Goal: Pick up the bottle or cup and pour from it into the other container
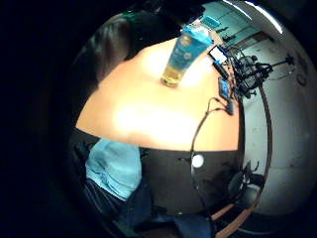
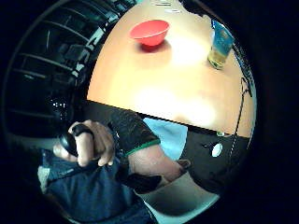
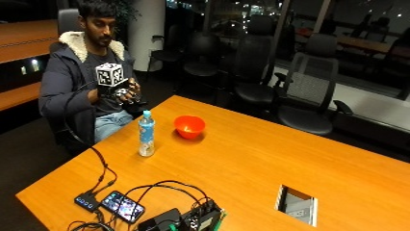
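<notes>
A clear bottle with a blue label and blue cap stands upright on the wooden table, near the edge where the person sits. It holds a little yellowish liquid at the bottom. Just beyond it on the table sits an empty red bowl. My gloved right hand is raised in front of the person's chest, off the table and well back from the bottle, with relaxed fingers holding nothing. The bare left hand rests in the lap, holding a small black object.
Phones, a hub and a tangle of cables lie at the table's near left corner, with one cable running off the edge towards the person. A rectangular cut-out opens in the tabletop. Office chairs stand behind the table.
</notes>
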